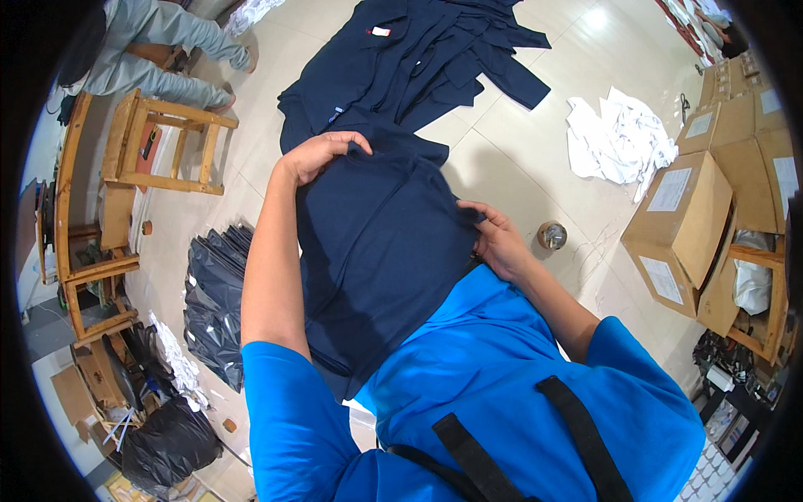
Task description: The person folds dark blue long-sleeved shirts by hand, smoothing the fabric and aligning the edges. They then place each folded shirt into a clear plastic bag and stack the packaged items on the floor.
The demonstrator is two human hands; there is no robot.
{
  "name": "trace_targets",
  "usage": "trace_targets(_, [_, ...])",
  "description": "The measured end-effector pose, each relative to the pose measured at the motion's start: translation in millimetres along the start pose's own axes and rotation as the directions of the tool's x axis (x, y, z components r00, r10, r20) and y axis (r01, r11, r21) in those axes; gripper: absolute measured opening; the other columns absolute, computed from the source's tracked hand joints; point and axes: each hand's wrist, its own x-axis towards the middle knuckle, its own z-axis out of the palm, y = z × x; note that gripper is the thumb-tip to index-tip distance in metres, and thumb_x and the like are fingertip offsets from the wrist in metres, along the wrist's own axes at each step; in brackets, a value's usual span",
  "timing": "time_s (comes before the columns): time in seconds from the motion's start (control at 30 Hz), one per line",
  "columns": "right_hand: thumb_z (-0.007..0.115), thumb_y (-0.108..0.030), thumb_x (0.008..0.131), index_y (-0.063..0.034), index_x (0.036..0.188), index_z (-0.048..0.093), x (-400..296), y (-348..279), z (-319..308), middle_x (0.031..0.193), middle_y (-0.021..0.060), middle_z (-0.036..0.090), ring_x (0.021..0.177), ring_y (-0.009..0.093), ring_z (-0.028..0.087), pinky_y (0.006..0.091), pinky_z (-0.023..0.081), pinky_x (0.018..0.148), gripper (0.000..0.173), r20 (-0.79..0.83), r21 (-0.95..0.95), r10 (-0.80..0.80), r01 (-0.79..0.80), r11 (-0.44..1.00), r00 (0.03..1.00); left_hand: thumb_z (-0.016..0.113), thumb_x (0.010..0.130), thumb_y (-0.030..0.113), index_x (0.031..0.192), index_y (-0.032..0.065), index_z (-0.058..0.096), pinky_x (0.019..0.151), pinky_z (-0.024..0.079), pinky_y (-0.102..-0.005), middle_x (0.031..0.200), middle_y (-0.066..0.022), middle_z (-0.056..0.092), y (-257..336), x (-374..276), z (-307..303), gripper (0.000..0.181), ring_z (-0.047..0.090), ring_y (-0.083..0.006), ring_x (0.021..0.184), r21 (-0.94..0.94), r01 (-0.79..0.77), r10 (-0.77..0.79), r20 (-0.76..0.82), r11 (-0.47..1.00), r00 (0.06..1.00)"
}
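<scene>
A dark navy fabric garment [382,232] lies spread in front of my body, one long seam or fold running down it. My left hand [323,154] grips its upper left edge, thumb and fingers pinching the cloth. At the right edge, my right hand [499,238] pinches a bit of the same garment between thumb and fingers. Just beyond, a heap of navy garments [401,69] with sleeves spread out lies over the tiled floor; one bears a white and red tag [379,31].
Black plastic-wrapped packets [213,301] lie at left, near a wooden stool [169,144] and another person's legs [169,69]. White cloth [618,141], a tape roll [552,235] and cardboard boxes [677,226] are at right. A black bag [169,445] sits lower left.
</scene>
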Motion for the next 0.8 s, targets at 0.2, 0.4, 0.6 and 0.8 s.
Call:
trace_targets(0.2, [0.044, -0.006, 0.108, -0.0009, 0.133, 0.069, -9, -3, 11, 0.11, 0.0072, 0.074, 0.093, 0.013, 0.068, 0.0293, 0.055, 0.076, 0.035, 0.003, -0.046, -0.116, 0.117, 0.992, 0.993, 0.064, 0.099, 0.027, 0.096, 0.0122, 0.075, 0.072, 0.044, -0.0237, 0.083, 0.005, 0.058, -20, 16, -15, 0.019, 0.052, -0.0074, 0.076, 0.006, -0.021, 0.022, -0.183, 1.0, 0.983])
trace_targets(0.4, [0.067, -0.015, 0.107, -0.0002, 0.118, 0.074, -10, -12, 16, 0.098, 0.0025, 0.073, 0.093, 0.01, 0.066, 0.026, 0.053, 0.081, 0.02, -0.046, -0.397, -0.35, 0.304, 0.866, 0.936, 0.076, 0.103, 0.02, 0.109, 0.0096, 0.066, 0.076, 0.046, -0.0213, 0.099, 0.0088, 0.06, 6, -2, 4, 0.016, 0.054, -0.0012, 0.087, 0.189, -0.19, 0.202, -0.046, 0.963, 0.978])
trace_targets(0.6, [0.079, 0.006, 0.093, -0.0002, 0.14, 0.054, -25, -54, 70, 0.128, 0.0127, 0.065, 0.111, 0.019, 0.068, 0.0302, 0.057, 0.097, 0.054, 0.022, -0.478, -0.554, 0.496, 0.725, 0.832, 0.07, 0.107, 0.018, 0.133, 0.0079, 0.067, 0.099, 0.049, -0.026, 0.113, 0.001, 0.068, 35, -28, -4, 0.028, 0.06, -0.0072, 0.107, 0.397, -0.409, 0.487, -0.116, 0.822, 0.865])
trace_targets(0.8, [0.081, 0.009, 0.09, 0.0041, 0.143, 0.054, -19, -110, 91, 0.135, 0.0187, 0.059, 0.11, 0.015, 0.065, 0.0254, 0.055, 0.093, 0.059, 0.054, -0.571, -0.756, 0.641, 0.512, 0.652, 0.063, 0.107, 0.015, 0.119, 0.0017, 0.071, 0.09, 0.05, -0.0281, 0.104, -0.001, 0.069, 117, -41, -16, 0.019, 0.06, -0.0105, 0.097, 0.53, -0.585, 0.711, -0.049, 0.614, 0.701])
